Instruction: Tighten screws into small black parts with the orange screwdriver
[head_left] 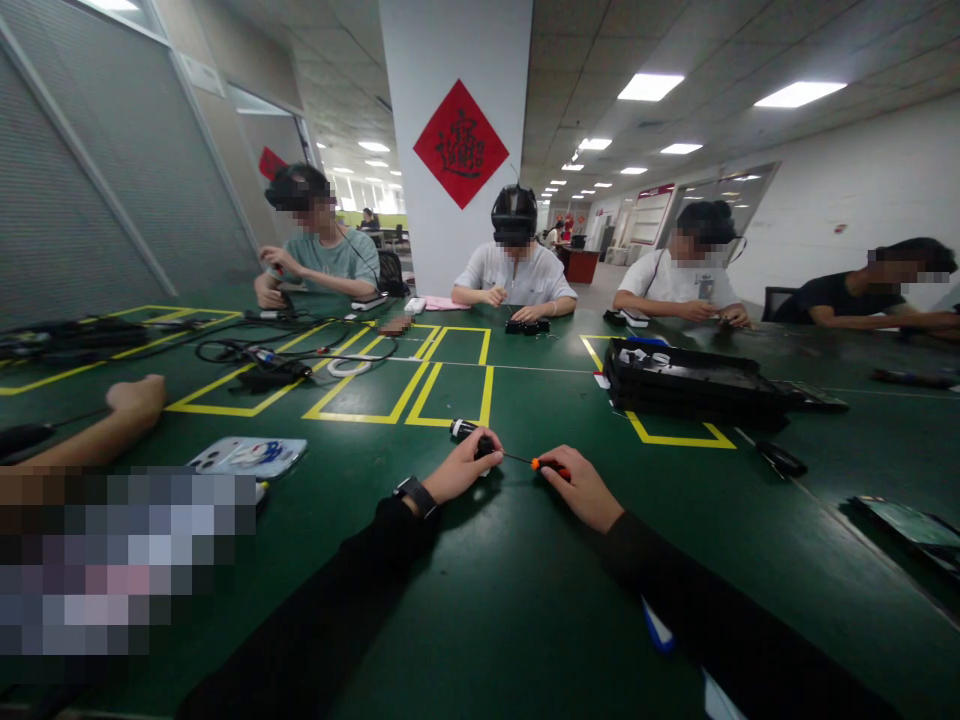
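My right hand (589, 492) is closed around the orange and black handle of a screwdriver (551, 467). Its thin shaft points left, and the tip meets or lies close against a small black part in my left hand (457, 472). That hand's fingers are wrapped around a black cylindrical piece with a white end (463, 430), which sticks out past the fingers on the far side. The fingers cover much of the part, so I cannot make out its exact kind. A dark watch is on my left wrist. Both hands are low over the green table (517, 590).
A phone in a pale case (251, 456) lies left, near another person's arm (127, 425). Black cables (274, 365) spread at the far left. Stacked black trays (697, 380), a dark-handled tool (781, 459) and a dark flat device (911, 530) lie right. Several people sit opposite.
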